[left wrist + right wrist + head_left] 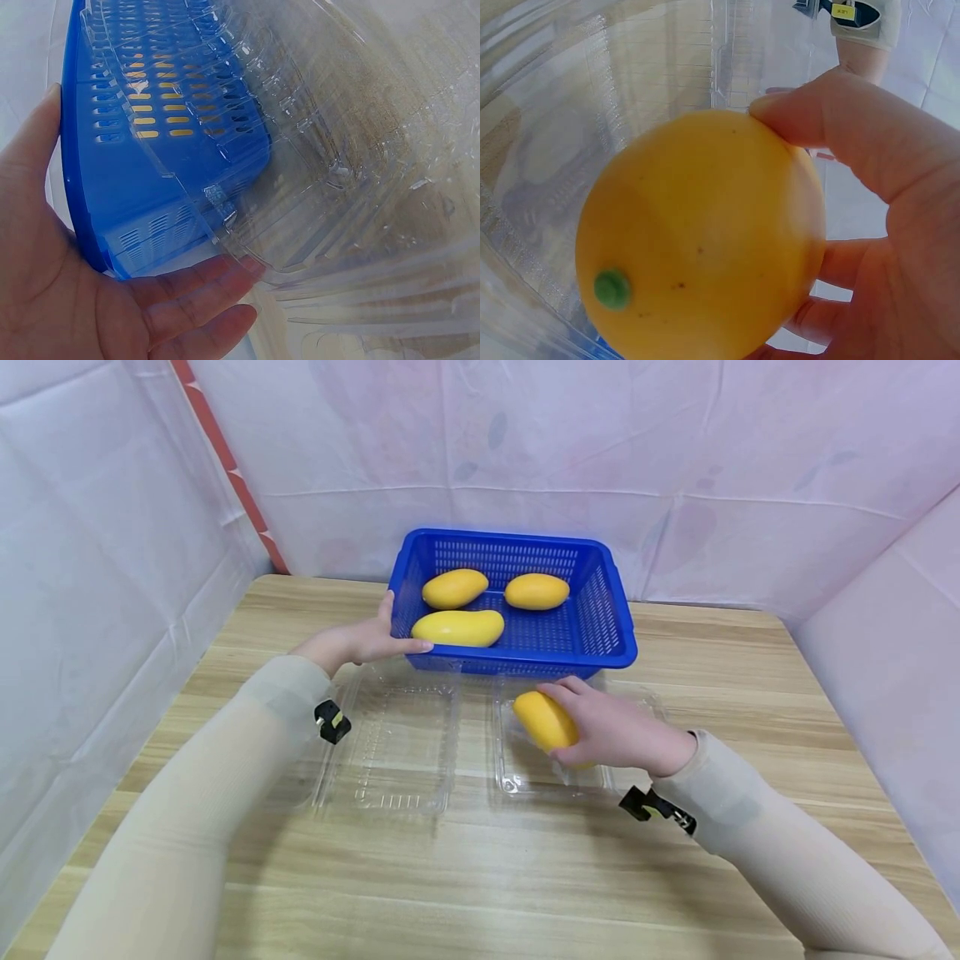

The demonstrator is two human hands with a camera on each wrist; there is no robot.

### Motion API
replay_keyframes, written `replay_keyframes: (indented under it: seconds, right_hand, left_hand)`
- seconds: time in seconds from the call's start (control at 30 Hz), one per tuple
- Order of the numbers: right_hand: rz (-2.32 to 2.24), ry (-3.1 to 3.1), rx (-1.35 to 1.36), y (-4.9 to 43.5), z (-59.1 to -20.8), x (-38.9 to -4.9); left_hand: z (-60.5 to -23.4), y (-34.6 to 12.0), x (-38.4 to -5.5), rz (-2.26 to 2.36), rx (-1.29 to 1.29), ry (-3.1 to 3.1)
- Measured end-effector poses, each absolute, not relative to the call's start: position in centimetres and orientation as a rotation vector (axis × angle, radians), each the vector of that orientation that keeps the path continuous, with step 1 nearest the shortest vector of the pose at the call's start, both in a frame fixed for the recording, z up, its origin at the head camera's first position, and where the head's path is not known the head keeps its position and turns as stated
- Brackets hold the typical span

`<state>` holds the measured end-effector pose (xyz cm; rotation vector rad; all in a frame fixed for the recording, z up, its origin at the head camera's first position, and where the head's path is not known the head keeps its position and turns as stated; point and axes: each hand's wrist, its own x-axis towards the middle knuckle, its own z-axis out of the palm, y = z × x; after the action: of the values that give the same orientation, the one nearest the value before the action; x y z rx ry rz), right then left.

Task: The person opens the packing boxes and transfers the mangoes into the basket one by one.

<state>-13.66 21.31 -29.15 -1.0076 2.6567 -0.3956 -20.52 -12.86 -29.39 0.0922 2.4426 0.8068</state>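
My right hand (615, 727) grips a yellow mango (545, 720), thumb on one side and fingers on the other. In the right wrist view the mango (705, 232) shows a green stem end and small dark specks. It overlaps the right clear plastic clamshell box (512, 781) from above. My left hand (367, 639) holds the front left corner of the blue basket (525, 657), the corner lying between thumb and fingers. Three mangoes lie in the basket: one at back left (455, 588), one at back right (537, 592), one at front left (458, 628).
Another clear plastic clamshell box (405, 752) lies open on the wooden table (480, 885), in front of the basket's left side. Light patterned cloth (562, 443) hangs behind the table and at both sides.
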Motion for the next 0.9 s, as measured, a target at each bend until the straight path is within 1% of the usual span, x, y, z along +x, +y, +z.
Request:
replay_keyframes:
  seconds: [0.9]
  right_hand:
    - [-0.345,2.688,-0.963,21.82,-28.37,-13.76]
  left_hand:
    - [-29.66,-12.98,-20.67,0.800,0.083,2.439]
